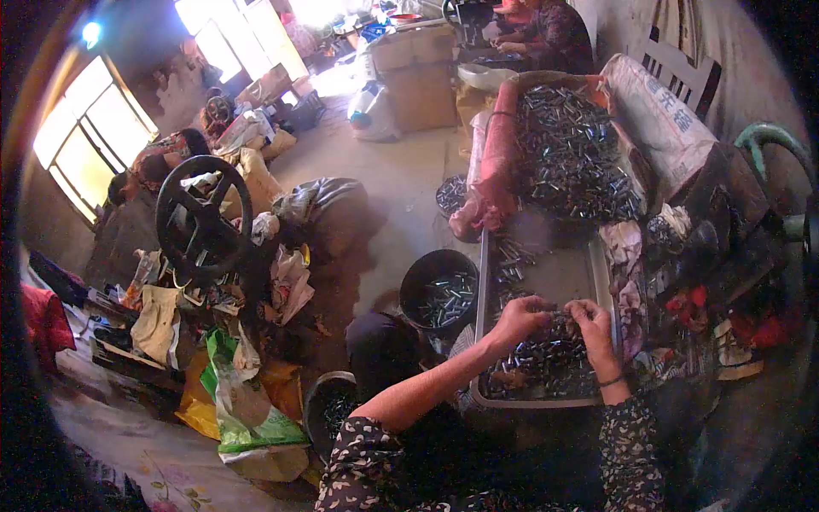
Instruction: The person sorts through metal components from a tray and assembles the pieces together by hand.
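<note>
A shallow metal tray [484,294] stands in front of me, with a pile of small dark metal cylinders [546,371] in its near half. More of them lie along its far left side. My left hand [522,321] is over the tray, thumb and fingers pinched together. Close to its right, my right hand [590,326] is also closed in a pinch, its fingertips almost meeting the left ones. Whatever sits between the fingertips is too small and blurred to name. Beyond the tray, a large heap of shiny metal cylinders [572,141] fills a container lined with red sacking.
Left of the tray stands a black bucket [406,290] holding metal pieces; another bucket [314,401] is nearer me. A black handwheel [164,213] rises among sacks and rags at left. A green curved metal part [772,130] is at right. Another person [559,38] sits at the back.
</note>
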